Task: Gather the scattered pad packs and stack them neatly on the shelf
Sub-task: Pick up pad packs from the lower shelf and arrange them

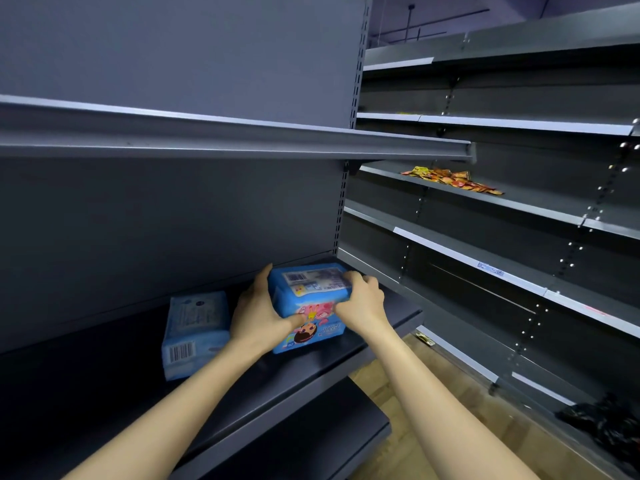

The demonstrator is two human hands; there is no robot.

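Head view: both forearms reach forward, and the left hand (258, 313) and right hand (362, 303) curl round opposite sides of a blue pack (308, 292) with a cartoon print, on the shelf (304, 382) near its right end; a paler pack (195, 327) lies just left

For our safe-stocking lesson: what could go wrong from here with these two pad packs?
1. The cartoon-print pad pack, gripped by the left hand and right hand, is near the right end of the shelf; it could slide off.
2. The pale blue pad pack lies askew and apart; a soft stack may lean.
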